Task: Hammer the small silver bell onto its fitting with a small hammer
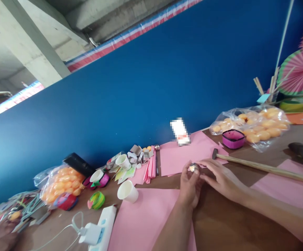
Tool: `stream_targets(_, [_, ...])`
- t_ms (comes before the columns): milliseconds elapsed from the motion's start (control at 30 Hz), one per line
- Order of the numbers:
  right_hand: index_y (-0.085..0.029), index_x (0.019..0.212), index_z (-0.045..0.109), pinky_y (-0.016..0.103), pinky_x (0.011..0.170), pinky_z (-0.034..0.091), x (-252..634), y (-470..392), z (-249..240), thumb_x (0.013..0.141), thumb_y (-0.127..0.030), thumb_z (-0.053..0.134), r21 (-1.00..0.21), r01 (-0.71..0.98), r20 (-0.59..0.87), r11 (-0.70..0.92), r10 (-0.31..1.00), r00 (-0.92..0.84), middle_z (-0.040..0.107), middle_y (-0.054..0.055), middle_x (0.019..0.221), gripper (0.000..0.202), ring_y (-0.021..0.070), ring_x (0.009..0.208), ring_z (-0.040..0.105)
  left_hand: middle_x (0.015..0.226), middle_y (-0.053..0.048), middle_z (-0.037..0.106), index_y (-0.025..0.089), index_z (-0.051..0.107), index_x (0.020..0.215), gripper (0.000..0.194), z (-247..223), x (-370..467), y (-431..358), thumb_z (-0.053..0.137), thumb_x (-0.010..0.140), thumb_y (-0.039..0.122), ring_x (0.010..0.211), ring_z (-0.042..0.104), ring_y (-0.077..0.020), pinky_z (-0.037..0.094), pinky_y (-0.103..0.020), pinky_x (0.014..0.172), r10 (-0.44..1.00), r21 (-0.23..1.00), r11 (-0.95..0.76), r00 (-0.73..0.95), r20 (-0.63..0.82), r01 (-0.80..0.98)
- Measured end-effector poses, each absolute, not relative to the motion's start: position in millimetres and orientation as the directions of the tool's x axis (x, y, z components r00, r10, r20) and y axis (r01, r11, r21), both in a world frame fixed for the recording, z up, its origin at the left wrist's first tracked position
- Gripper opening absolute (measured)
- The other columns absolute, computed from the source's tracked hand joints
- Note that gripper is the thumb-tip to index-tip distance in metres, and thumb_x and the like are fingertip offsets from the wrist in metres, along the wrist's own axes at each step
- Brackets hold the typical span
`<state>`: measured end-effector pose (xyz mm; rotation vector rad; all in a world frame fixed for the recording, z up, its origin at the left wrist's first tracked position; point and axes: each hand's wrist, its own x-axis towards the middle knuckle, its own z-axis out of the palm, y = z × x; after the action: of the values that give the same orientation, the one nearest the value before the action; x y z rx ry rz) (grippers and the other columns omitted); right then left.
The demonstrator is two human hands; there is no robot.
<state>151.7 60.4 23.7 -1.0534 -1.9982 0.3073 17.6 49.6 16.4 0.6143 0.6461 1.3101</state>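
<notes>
Head view: The left hand (189,184) pinches a small shiny ball (194,167) between thumb and fingers, above the table (219,223). The right hand (220,179) reaches in from the side with fingers extended and loosely parted, tips at the ball; whether they also grip it cannot be told.

Surroundings: A pink sheet (146,216) lies under the left forearm, with a paper cup (127,192) at its far edge. A hammer (256,165) lies beyond the right forearm, untouched. At far left, a co-worker's hand (1,235) is partly in frame.

Step in hand: judged to be two-handed handling of the ball. Next-move requirement: keep the left pinch steady and light, leaving the ball's upper surface accessible to the right fingertips.
</notes>
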Motion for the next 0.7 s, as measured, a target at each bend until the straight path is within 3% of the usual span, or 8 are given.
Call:
stream_targets(167, [-0.022, 0.114, 0.046, 0.041, 0.086, 0.044, 157, 63, 13, 0.081, -0.021, 0.044, -0.548, 0.55, 0.563, 0.631, 0.764, -0.316, 0.054, 0.009, 0.111, 0.033, 0.0225, 0.103, 0.051, 0.1, -0.007, 0.061, 0.019, 0.051, 0.119, 0.058, 11, 20, 51, 0.071, 0.065, 0.025, 0.087, 0.059, -0.0161, 0.044, -0.029, 0.081, 0.989, 0.758, 0.139, 0.133, -0.069, -0.637])
stream_targets(400, [-0.023, 0.112, 0.045, 0.04, 0.085, 0.044, 157, 68, 7, 0.08, -0.023, 0.049, -0.573, 0.548, 0.552, 0.61, 0.781, -0.293, 0.052, 0.008, 0.11, 0.033, 0.0229, 0.103, 0.05, 0.102, -0.011, 0.062, 0.018, 0.053, 0.116, 0.042, 7, 20, 54, 0.057, 0.078, 0.035, 0.084, 0.061, -0.0179, 0.045, -0.032, 0.078, 0.988, 0.735, 0.136, 0.141, -0.056, -0.664])
stream_targets(700, [-0.022, 0.11, 0.046, 0.037, 0.085, 0.045, 161, 68, 8, 0.079, -0.021, 0.05, -0.629, 0.536, 0.506, 0.562, 0.82, -0.267, 0.055, 0.007, 0.11, 0.032, 0.0212, 0.102, 0.052, 0.106, -0.01, 0.06, 0.017, 0.056, 0.108, 0.034, 11, 21, 52, 0.062, 0.075, 0.023, 0.095, 0.057, -0.0185, 0.043, -0.031, 0.082, 0.988, 0.789, 0.114, 0.155, -0.023, -0.604])
